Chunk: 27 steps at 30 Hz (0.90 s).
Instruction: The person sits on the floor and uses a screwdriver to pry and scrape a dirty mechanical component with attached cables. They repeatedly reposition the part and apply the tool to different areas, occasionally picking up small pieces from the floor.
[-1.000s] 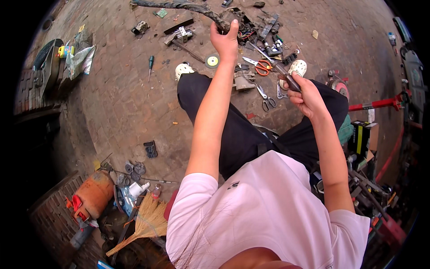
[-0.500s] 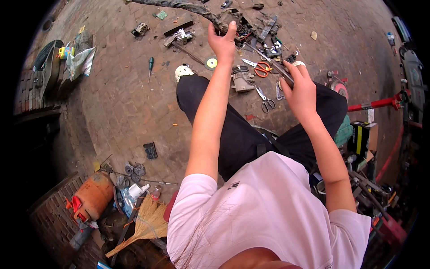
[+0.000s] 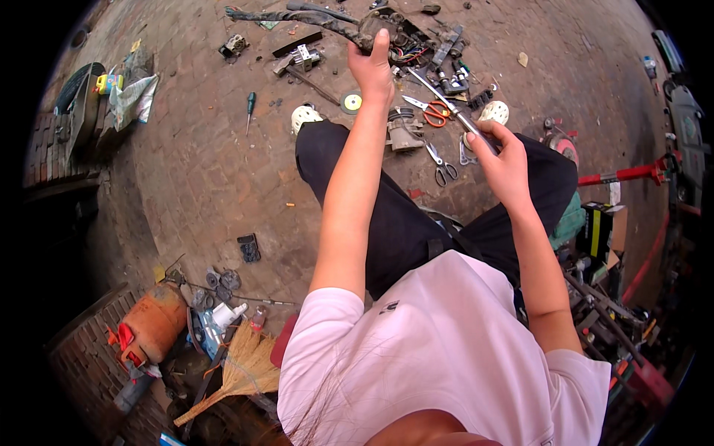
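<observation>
My left hand is closed around a dirty dark part with a thick wrapped black cable running off to the left. Coloured wires show just beside my fingers. In my right hand is a long silver metal rod, slanting far and left, its near end partly hidden by my fingers. Its tip lies close to the wired part; contact cannot be made out. Between my knees lie orange-handled scissors, dark-handled scissors and a round grey metal part.
A hammer, a yellow-centred disc and a screwdriver lie on the brick floor. Several dark parts lie beyond my hands. A broom and orange cylinder are near left; a red bar stands right.
My right hand has drawn the rod nearer to me and slightly right. The part in my left hand has shifted right, bringing the cable's far end into view.
</observation>
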Tool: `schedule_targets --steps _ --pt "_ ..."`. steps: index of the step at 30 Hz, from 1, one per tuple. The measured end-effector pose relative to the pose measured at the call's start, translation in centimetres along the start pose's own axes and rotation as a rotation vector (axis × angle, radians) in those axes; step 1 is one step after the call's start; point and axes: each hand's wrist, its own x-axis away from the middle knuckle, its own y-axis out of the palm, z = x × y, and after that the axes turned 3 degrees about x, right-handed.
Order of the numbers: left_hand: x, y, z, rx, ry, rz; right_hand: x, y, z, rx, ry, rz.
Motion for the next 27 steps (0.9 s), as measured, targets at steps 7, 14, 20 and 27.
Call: schedule_targets --steps 7,14,20,27 --pt "0.2 0.1 0.1 -0.008 0.003 -0.001 -0.6 0.8 1.0 0.009 0.035 0.035" --pt "0.3 0.4 0.4 -0.019 0.042 -0.017 -0.6 0.9 0.9 0.002 0.055 0.021" --pt "0.3 0.4 0.4 -0.052 0.054 -0.021 -0.2 1.3 -0.2 0.193 -0.17 0.135" --pt "0.6 0.3 0.0 -0.188 0.088 -0.048 0.6 1.7 -2.6 0.665 -0.334 0.219"
